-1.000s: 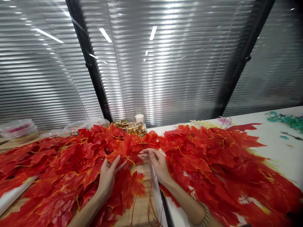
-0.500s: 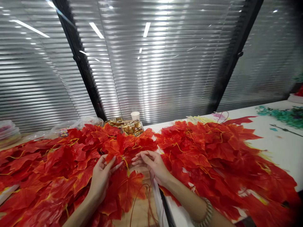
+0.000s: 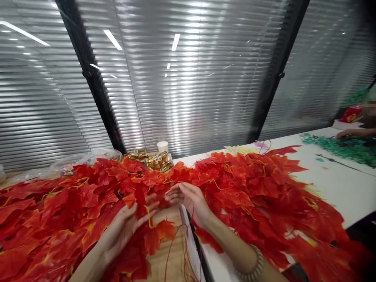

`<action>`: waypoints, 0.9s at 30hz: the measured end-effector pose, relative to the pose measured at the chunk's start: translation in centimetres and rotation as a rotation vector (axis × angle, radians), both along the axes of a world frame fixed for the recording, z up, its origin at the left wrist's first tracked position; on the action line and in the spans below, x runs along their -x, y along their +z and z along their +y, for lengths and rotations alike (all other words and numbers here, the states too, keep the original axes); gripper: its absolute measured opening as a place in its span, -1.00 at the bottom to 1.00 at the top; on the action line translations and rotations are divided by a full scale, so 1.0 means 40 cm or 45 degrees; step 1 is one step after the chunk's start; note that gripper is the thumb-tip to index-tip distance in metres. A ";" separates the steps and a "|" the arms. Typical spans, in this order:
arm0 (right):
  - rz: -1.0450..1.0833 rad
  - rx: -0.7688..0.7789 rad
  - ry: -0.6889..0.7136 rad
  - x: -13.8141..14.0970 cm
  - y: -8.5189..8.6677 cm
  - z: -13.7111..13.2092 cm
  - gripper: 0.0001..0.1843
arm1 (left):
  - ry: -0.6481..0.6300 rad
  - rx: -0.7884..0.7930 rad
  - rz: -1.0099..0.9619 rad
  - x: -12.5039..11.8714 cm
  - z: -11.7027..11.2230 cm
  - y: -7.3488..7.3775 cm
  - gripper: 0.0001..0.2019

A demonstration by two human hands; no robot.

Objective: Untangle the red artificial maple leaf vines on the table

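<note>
My left hand (image 3: 125, 225) is among red artificial maple leaves (image 3: 70, 211), palm turned inward and fingers spread. A maple leaf with a yellow stem (image 3: 149, 217) hangs by its fingertips, with no firm grip on it visible. To the right, my right hand (image 3: 194, 203) has its fingers curved and drawn together with the thumb. A thin reddish-brown cord (image 3: 185, 250) runs up to it and hangs in loops below; the exact pinch is hidden. The hands are a short way apart.
Another leaf heap (image 3: 249, 184) covers the white table (image 3: 331, 184) on the right. Gold packets (image 3: 160, 161) and a paper cup (image 3: 162, 147) stand behind. A co-worker's hand (image 3: 352, 133) touches green foliage (image 3: 346, 149) at far right. Window blinds (image 3: 182, 90) rise behind.
My left hand's fingers have spread from around the leaf and turned palm inward. The view has swung slightly right, bringing a co-worker's hand into sight. My right hand keeps nearly the same pose.
</note>
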State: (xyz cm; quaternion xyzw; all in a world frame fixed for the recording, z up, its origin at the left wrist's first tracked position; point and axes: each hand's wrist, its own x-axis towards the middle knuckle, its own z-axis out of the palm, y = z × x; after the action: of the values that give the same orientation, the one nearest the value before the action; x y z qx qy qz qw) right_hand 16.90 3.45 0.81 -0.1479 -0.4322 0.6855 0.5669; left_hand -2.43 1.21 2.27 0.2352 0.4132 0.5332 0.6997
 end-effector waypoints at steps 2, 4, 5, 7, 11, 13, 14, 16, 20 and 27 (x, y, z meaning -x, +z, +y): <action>-0.126 -0.036 0.139 0.007 -0.007 -0.006 -0.72 | -0.166 0.018 -0.023 -0.004 -0.007 0.000 -0.93; -0.280 -0.068 0.283 0.018 -0.015 -0.015 -0.69 | -0.155 0.002 -0.010 -0.008 -0.009 -0.003 -0.90; -0.353 -0.082 0.341 0.024 -0.018 -0.020 -0.69 | -0.100 -0.007 0.013 -0.010 -0.008 -0.004 -0.89; -0.462 -0.100 0.419 0.034 -0.023 -0.028 -0.70 | 0.047 -0.009 0.075 -0.009 -0.002 -0.008 -0.84; -0.439 -0.003 0.364 0.044 -0.029 -0.027 -0.68 | 0.292 0.050 0.071 0.000 0.011 -0.007 -0.73; -0.327 0.138 0.237 0.044 -0.033 -0.018 -0.65 | 0.264 0.079 -0.052 0.002 0.012 -0.005 -0.73; -0.265 0.211 0.178 0.044 -0.034 -0.012 -0.63 | 0.205 0.072 -0.112 0.002 0.011 -0.004 -0.74; -0.157 0.315 0.085 0.042 -0.037 0.000 -0.61 | 0.042 0.028 -0.162 0.001 0.004 -0.008 -0.78; -0.008 0.368 -0.080 0.035 -0.033 0.010 -0.64 | -0.159 -0.063 0.054 -0.009 -0.018 -0.021 -0.87; -0.160 0.207 -0.304 0.034 -0.038 0.004 -0.68 | -0.257 0.034 0.213 -0.045 -0.048 0.019 -0.92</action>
State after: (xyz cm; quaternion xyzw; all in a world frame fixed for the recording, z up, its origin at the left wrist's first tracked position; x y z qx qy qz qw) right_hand 15.54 3.62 -0.71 -0.2862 -0.3891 0.6355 0.6023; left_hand -0.63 -0.70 3.03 0.3097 0.4514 0.4330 0.7161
